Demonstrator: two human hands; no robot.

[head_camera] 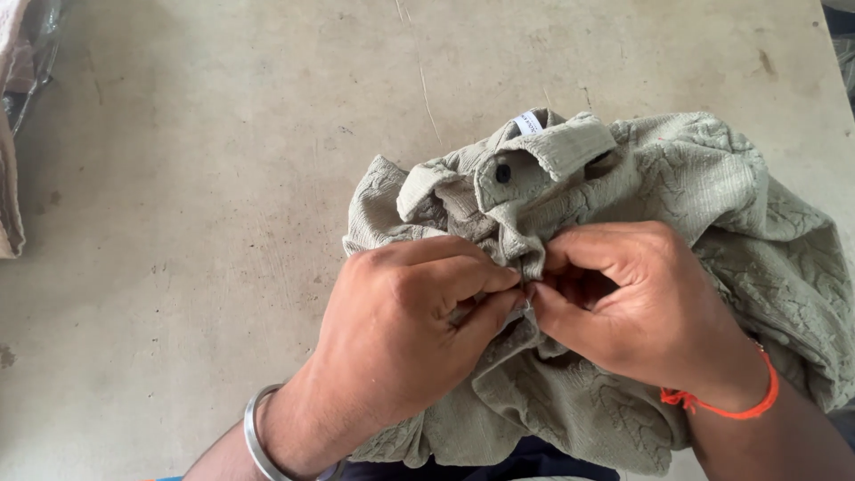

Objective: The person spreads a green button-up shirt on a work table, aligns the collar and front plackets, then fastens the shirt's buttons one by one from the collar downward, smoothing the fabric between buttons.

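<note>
Left hand first, nearest the body with a plain steel bangle at the wrist: seen curled shut, thumb and forefinger pinching the front button strip of a crumpled pale sage-green shirt of textured woven cotton. Met fingertip to fingertip by the right hand, tied at the wrist with a thin orange thread, likewise closed and grasping the same strip from the other side. Could not make out what lay between the fingertips, hidden by the fold. Judged best handled with the strip kept taut between the two pinches, the left holding steady while the right did the fine work, and loose folds kept out from under the thumbs. Noted a dark cloth just under the shirt's near hem. Farther on, found a small round dark button below the folded collar, with a small white label behind it. Lay bunched right of centre on a worn, stained beige tabletop, bulky cloth heaped toward the right. Farthest off, well apart at the left edge, spotted a pinkish fabric and some clear plastic wrap, neither in the way.
</note>
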